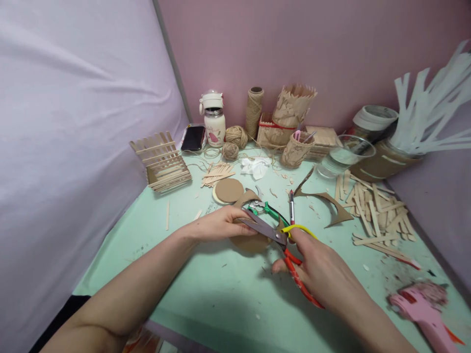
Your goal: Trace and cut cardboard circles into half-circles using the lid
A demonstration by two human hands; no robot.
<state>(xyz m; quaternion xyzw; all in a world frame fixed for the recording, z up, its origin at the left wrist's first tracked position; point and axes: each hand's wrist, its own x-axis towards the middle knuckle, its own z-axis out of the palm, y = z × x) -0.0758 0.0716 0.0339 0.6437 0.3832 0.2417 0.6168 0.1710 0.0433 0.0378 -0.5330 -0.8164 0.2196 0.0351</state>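
Observation:
My left hand is closed on a piece of brown cardboard, partly hidden beneath the fingers and blades. In my right hand are scissors with red and yellow handles. Their blades lie across the cardboard close to my left fingertips; whether they are cutting I cannot tell. Just behind them rest green-handled clippers and a red-capped marker. A round cardboard disc lies beyond my left hand, on top of a paler disc. A curved cardboard offcut is farther right.
A slatted stick basket stands left, with a phone, bottle and twine balls behind. Loose craft sticks, a glass bowl and a pink glue gun occupy the right side.

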